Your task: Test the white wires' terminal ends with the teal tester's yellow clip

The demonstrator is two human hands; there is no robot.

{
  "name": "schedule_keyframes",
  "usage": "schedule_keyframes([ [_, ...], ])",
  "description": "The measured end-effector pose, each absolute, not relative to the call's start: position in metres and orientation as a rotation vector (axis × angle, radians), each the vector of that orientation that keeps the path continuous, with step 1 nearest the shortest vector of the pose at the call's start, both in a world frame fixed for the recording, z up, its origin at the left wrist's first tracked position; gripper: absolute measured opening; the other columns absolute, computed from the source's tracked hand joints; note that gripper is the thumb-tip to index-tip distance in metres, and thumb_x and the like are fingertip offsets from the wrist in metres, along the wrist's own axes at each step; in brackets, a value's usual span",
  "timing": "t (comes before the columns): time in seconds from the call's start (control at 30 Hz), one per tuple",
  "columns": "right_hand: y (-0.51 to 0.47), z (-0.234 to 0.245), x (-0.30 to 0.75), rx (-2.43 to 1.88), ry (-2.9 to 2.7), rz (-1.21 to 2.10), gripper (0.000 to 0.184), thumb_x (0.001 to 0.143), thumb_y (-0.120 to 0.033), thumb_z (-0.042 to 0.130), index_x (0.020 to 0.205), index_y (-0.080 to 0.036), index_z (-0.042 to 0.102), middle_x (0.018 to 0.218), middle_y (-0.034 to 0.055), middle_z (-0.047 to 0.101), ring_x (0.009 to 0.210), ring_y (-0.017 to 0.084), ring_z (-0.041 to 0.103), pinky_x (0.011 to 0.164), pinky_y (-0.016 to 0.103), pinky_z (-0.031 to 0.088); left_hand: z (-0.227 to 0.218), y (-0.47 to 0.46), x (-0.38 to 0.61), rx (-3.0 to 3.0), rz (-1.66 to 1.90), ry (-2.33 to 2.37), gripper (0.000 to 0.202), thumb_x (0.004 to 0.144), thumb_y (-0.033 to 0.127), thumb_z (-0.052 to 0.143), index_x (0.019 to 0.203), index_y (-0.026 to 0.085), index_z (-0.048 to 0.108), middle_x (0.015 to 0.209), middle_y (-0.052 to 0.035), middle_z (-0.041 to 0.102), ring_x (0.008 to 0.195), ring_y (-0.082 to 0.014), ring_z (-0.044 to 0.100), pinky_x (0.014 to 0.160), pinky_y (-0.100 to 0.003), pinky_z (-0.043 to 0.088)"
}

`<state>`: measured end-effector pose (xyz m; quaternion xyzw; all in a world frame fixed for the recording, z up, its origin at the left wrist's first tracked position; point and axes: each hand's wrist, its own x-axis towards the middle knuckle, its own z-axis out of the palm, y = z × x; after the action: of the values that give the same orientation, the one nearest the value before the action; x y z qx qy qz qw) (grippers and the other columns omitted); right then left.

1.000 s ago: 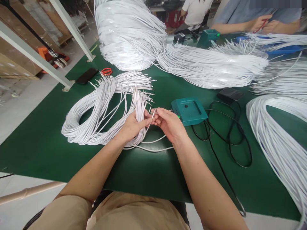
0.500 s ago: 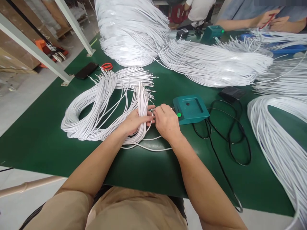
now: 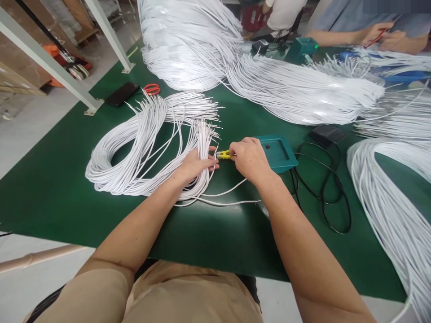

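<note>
My left hand [image 3: 197, 163] is closed round a bundle of white cables [image 3: 204, 141], whose stripped ends point up and away. One single cable stands apart from the bundle at my left fingertips. Just right of it, my right hand [image 3: 251, 157] grips a small yellow-and-black tool [image 3: 225, 154] with a metal tip, which is at the single cable; whether they touch I cannot tell. My right hand partly covers a teal box [image 3: 278, 154] with a recessed top. The bundle runs into a coil of white cables [image 3: 111, 139] lying on the green table [image 3: 208, 237].
Beyond the coil are a dark phone [image 3: 122, 93] and red-handled scissors [image 3: 151, 89]. Large white cable bundles [image 3: 303, 89] fill the back, another coil [image 3: 384, 202] the right. A black adapter [image 3: 326, 134] and black cord [image 3: 319, 197] lie near the box. A co-worker's hands [image 3: 384, 36] hold a red tool.
My right hand has drawn back to the right from my left fingertips, and the yellow tool now shows in it. It covers the box's green button. My left hand keeps hold of the bundle.
</note>
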<state>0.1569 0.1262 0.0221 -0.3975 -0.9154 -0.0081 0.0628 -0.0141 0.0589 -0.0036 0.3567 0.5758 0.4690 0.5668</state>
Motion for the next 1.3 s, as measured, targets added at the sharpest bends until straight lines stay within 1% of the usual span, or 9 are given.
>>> schedule_keyframes([
  [0.23, 0.129, 0.018, 0.155, -1.226, -2.706, -0.03, 0.021, 0.078, -0.005, 0.049, 0.08, -0.016, 0.066, 0.069, 0.0106, 0.063, 0.082, 0.025, 0.05, 0.078, 0.037, 0.034, -0.022, 0.065, -0.017, 0.947, 1.092, 1.434, 0.051, 0.066, 0.018, 0.076, 0.114, 0.014, 0.06, 0.077, -0.0047, 0.069, 0.07, -0.0197, 0.07, 0.071, -0.034, 0.055],
  [0.37, 0.125, 0.02, 0.157, -1.219, -2.709, -0.022, 0.018, 0.08, -0.008, 0.051, 0.082, -0.017, 0.066, 0.071, 0.0102, 0.065, 0.087, 0.026, 0.053, 0.089, 0.042, 0.036, -0.022, 0.065, -0.017, 0.977, 1.03, 1.443, 0.051, 0.066, 0.02, 0.076, 0.114, 0.014, 0.061, 0.08, -0.0056, 0.071, 0.072, -0.0207, 0.071, 0.072, -0.034, 0.056],
  [0.47, 0.12, 0.02, 0.165, -1.309, -2.535, -0.132, 0.018, 0.088, -0.019, 0.051, 0.099, -0.016, 0.065, 0.1, 0.0135, 0.069, 0.108, 0.03, 0.051, 0.106, 0.054, 0.025, -0.021, 0.065, -0.017, 0.963, 1.023, 1.429, 0.052, 0.066, 0.022, 0.076, 0.115, 0.014, 0.061, 0.083, -0.0061, 0.071, 0.076, -0.0214, 0.072, 0.074, -0.034, 0.056],
  [0.57, 0.118, 0.014, 0.175, -1.526, -2.28, -0.277, 0.035, 0.093, -0.025, 0.046, 0.124, -0.012, 0.056, 0.135, 0.0198, 0.053, 0.131, 0.035, 0.038, 0.108, 0.065, 0.015, -0.016, 0.064, -0.016, 0.919, 1.034, 1.416, 0.053, 0.065, 0.021, 0.077, 0.115, 0.015, 0.061, 0.083, -0.0055, 0.07, 0.076, -0.0214, 0.072, 0.073, -0.034, 0.056],
  [0.67, 0.119, 0.006, 0.181, -1.59, -2.241, -0.287, 0.043, 0.095, -0.028, 0.043, 0.134, -0.011, 0.049, 0.143, 0.0209, 0.046, 0.137, 0.036, 0.033, 0.11, 0.066, 0.014, -0.007, 0.061, -0.015, 0.876, 1.032, 1.428, 0.053, 0.064, 0.018, 0.078, 0.114, 0.013, 0.06, 0.081, -0.005, 0.069, 0.074, -0.0201, 0.071, 0.073, -0.033, 0.055],
  [0.83, 0.114, 0.007, 0.179, -1.454, -2.178, -0.214, 0.037, 0.095, -0.027, 0.044, 0.126, -0.013, 0.056, 0.136, 0.0186, 0.054, 0.129, 0.033, 0.043, 0.11, 0.058, 0.024, 0.003, 0.051, -0.017, 0.864, 1.102, 1.383, 0.055, 0.064, 0.021, 0.077, 0.115, 0.016, 0.059, 0.086, -0.004, 0.068, 0.073, -0.0175, 0.07, 0.07, -0.03, 0.053],
  [0.93, 0.096, 0.015, 0.168, -1.096, -2.237, 0.01, 0.028, 0.096, -0.028, 0.042, 0.108, -0.016, 0.065, 0.112, 0.013, 0.067, 0.104, 0.025, 0.057, 0.095, 0.041, 0.043, 0.0, 0.048, -0.018, 0.9, 1.208, 1.289, 0.052, 0.063, 0.021, 0.078, 0.112, 0.018, 0.059, 0.109, -0.0066, 0.067, 0.075, -0.0152, 0.068, 0.068, -0.027, 0.051],
  [1.03, 0.076, 0.022, 0.151, -0.666, -2.402, 0.201, 0.026, 0.096, -0.027, 0.045, 0.087, -0.017, 0.068, 0.089, 0.0075, 0.069, 0.086, 0.019, 0.059, 0.086, 0.032, 0.047, -0.004, 0.048, -0.018, 0.914, 1.305, 1.191, 0.052, 0.062, 0.019, 0.078, 0.11, 0.018, 0.059, 0.105, -0.0047, 0.069, 0.085, -0.016, 0.066, 0.077, -0.028, 0.051],
  [1.3, 0.063, 0.017, 0.134, -0.684, -2.723, 0.105, 0.035, 0.096, -0.023, 0.041, 0.084, -0.012, 0.072, 0.084, 0.0122, 0.07, 0.088, 0.025, 0.059, 0.084, 0.039, 0.045, -0.002, 0.049, -0.024, 0.853, 1.277, 1.239, 0.045, 0.062, 0.023, 0.081, 0.104, 0.015, 0.067, 0.103, -0.0061, 0.069, 0.098, -0.0196, 0.063, 0.095, -0.035, 0.046],
])
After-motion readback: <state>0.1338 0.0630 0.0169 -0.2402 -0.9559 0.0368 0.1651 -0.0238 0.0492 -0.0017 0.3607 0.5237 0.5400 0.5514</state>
